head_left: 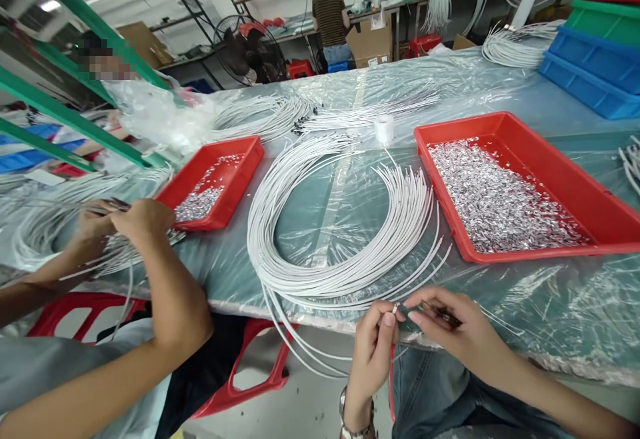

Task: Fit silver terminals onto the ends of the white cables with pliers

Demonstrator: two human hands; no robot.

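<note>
My left hand (374, 342) pinches the end of a thin white cable (320, 359) at the table's near edge. My right hand (453, 329) meets it fingertip to fingertip, pinching a small silver metal piece (395, 308) at the cable's tip. Just beyond my hands lies a curved bundle of white cables (345, 226) on the plastic-covered table (550, 306). A red tray of silver metal pieces (500, 199) sits to the right of the bundle.
A co-worker's hands (125, 222) at the left handle other white cables beside a smaller red tray (215, 179). A white tape roll (384, 129) stands mid-table. Blue, green and red bins (600, 52) are stacked far right. Another person (330, 16) stands at the back bench.
</note>
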